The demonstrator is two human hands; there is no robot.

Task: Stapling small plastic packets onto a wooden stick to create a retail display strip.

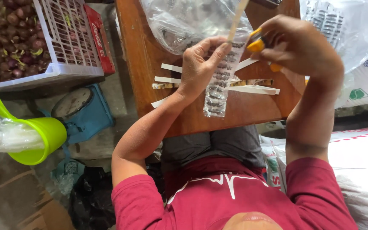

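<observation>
1. Right now the left hand (199, 64) is pinching the upper end of a narrow clear plastic strip packet (220, 83), thumb and fingers closed on it, while the rest is hanging down over the tabletop (145, 59).
2. Just to the right of the packet, the right hand (301, 47) is curling shut around a small yellow cutter (257, 44) and seems to be pulling a pale paper strip (237, 19) that is rising up out of view; whether the blade is out, I cannot tell.
3. Judging by how it is drooping, the packet is handling as light, thin and floppy, with slick film that could be slipping between fingertips; its small dark contents are giving it only a little body.
4. Probably the best hold is at the sealed top edge, where the left hand is already gripping, with the lower end left free.
5. Under the packet, several loose white strips (252, 88) are lying on the brown wooden tabletop, and a crumpled clear bag (171, 25) is sitting beyond it.
6. Far left of the packet, a white crate of red onions (9, 38), a blue weighing scale (81, 113) and a green scoop (39, 136) are crowding the floor, so room is looking tight.
</observation>
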